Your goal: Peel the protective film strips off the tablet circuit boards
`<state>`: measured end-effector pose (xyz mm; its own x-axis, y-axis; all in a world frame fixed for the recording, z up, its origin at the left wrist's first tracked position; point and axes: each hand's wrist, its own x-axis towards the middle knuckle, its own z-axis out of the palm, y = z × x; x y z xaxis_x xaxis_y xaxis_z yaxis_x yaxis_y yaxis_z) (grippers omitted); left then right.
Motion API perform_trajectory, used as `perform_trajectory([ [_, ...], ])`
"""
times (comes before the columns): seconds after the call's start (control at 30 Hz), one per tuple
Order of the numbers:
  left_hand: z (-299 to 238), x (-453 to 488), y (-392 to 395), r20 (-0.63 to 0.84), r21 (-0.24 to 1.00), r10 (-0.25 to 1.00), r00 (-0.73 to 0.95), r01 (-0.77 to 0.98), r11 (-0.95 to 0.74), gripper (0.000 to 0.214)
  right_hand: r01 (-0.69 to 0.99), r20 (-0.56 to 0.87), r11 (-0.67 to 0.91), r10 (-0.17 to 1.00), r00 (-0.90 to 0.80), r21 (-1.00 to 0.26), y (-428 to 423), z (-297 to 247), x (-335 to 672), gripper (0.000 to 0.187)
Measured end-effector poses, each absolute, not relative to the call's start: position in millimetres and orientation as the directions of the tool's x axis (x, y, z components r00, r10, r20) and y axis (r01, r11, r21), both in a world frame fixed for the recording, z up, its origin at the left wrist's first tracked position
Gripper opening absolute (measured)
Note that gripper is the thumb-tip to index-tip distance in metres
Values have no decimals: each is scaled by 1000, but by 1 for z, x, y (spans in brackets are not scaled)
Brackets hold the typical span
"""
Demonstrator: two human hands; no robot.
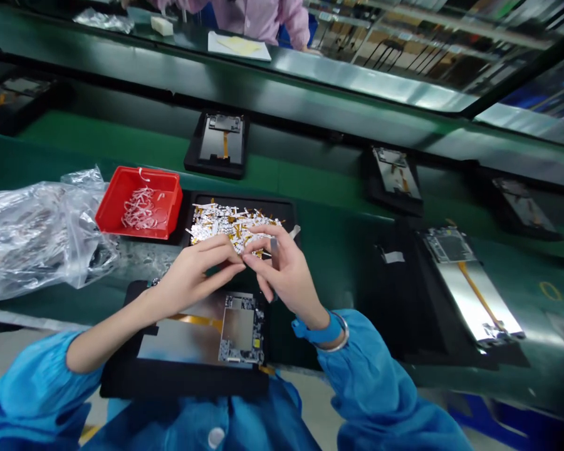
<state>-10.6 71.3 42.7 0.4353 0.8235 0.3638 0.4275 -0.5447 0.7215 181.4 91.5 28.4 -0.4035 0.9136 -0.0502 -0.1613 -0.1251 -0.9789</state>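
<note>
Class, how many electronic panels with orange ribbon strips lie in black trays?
6. One panel lies under the left hand, one on the right, and four sit farther off: left, centre, right, far right. Others may be hidden beyond the frame.

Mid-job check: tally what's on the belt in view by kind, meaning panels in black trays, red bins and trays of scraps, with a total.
Panels in black trays: 6
Red bin: 1
Black tray of scraps: 1
Total: 8
</note>
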Motion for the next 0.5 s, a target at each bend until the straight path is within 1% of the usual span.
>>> perform_trajectory([
  [0.07,44,-12,68,365,686,794,485,437,-582,11,-61,43,19,905,-422,-998,83,29,186,19],
  [0.13,44,-11,65,361,640,761,539,450,-623,13,0,85,96,876,-476,-995,77,29,190,11],
  [0.17,43,-11,64,356,615,745,564,460,-641,15,12,71,89,862,-502,-996,75,29,193,11],
  [0.23,40,-10,61,325,559,713,621,482,-675,21,38,-3,20,846,-533,-999,72,27,198,14],
  [0.3,38,-15,59,276,506,692,666,512,-694,26,103,-74,-23,848,-524,-994,71,22,204,14],
  [0.33,38,-21,59,253,481,696,672,536,-693,27,146,-88,-15,858,-506,-989,70,19,208,15],
  [0.4,40,-40,61,244,423,739,628,617,-664,26,233,-77,35,885,-458,-972,67,12,216,16],
  [0.43,43,-53,62,254,390,791,557,689,-611,25,267,-56,69,898,-436,-961,65,8,220,16],
  [0.47,46,-67,63,270,369,852,449,769,-522,24,290,-26,108,906,-422,-951,63,4,223,16],
  [0.5,48,-80,65,271,369,914,302,844,-388,22,304,9,149,908,-418,-941,61,0,226,16],
])
